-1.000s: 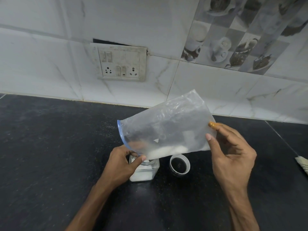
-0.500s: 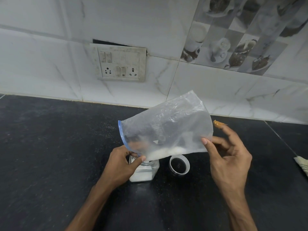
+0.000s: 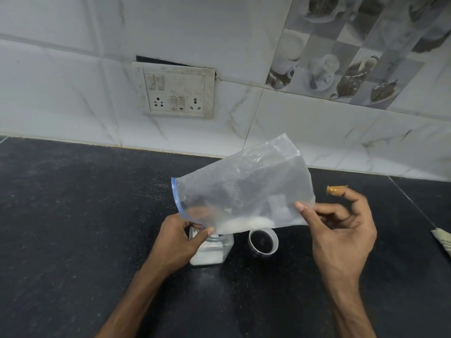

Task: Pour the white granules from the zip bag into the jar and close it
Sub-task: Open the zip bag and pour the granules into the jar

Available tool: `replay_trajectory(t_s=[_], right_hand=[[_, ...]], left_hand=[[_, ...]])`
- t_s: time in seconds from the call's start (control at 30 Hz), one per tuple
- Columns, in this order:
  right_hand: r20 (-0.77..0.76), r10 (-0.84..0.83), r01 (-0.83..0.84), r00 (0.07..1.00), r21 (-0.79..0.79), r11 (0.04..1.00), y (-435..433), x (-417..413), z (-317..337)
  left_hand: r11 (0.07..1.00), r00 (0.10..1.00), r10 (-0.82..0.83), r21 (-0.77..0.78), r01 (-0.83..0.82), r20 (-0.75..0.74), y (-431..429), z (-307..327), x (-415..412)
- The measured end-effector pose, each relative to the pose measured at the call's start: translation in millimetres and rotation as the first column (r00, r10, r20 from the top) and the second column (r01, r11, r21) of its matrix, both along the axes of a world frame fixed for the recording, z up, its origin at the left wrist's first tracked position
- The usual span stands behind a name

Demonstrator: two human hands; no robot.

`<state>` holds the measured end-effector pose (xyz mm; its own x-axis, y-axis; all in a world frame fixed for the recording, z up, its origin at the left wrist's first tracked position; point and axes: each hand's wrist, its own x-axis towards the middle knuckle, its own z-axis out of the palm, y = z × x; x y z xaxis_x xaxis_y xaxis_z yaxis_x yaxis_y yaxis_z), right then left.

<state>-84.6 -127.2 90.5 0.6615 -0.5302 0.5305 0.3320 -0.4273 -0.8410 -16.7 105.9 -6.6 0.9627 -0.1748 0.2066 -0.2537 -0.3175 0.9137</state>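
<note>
A clear zip bag (image 3: pixel 244 189) with a blue zip strip is tilted, mouth down to the left, over a small square clear jar (image 3: pixel 211 252). White granules (image 3: pixel 246 224) lie along the bag's lower edge, and more fill the jar's bottom. My left hand (image 3: pixel 178 242) pinches the bag's mouth at the jar's opening. My right hand (image 3: pixel 339 230) holds the bag's lower right corner between thumb and fingers; its index finger carries a brown bandage. The jar's round lid (image 3: pixel 263 241) lies open side up just right of the jar.
The black speckled countertop (image 3: pixel 73 228) meets a white tiled wall with a switch and socket panel (image 3: pixel 178 90). A pale object (image 3: pixel 443 241) pokes in at the right edge. Scattered white grains lie on the counter left of the bag.
My right hand slid down to the bag's lower right corner and its index finger lifted away. The bag stayed tilted over the jar, and the left hand has not moved.
</note>
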Motion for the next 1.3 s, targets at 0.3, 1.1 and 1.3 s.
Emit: replay_trajectory(t_s=[0.3,1.1,1.3], right_hand=[[-0.013,0.010,-0.010,1.000,-0.016,1.000,0.7,-2.7,-0.9],[-0.209,0.007,-0.028,0.978,-0.099,0.995,0.5,-12.0,5.3],[-0.199,-0.012,-0.012,0.980,-0.122,0.992,1.9,-12.6,5.6]], left_hand=[[1.000,1.000,-0.009,0.003,0.009,0.005,-0.2,-1.9,1.7],[1.000,0.996,-0.004,0.028,0.002,0.086,-1.6,-3.0,4.1],[0.999,0.996,-0.015,0.041,0.012,0.087,-1.9,-2.1,3.6]])
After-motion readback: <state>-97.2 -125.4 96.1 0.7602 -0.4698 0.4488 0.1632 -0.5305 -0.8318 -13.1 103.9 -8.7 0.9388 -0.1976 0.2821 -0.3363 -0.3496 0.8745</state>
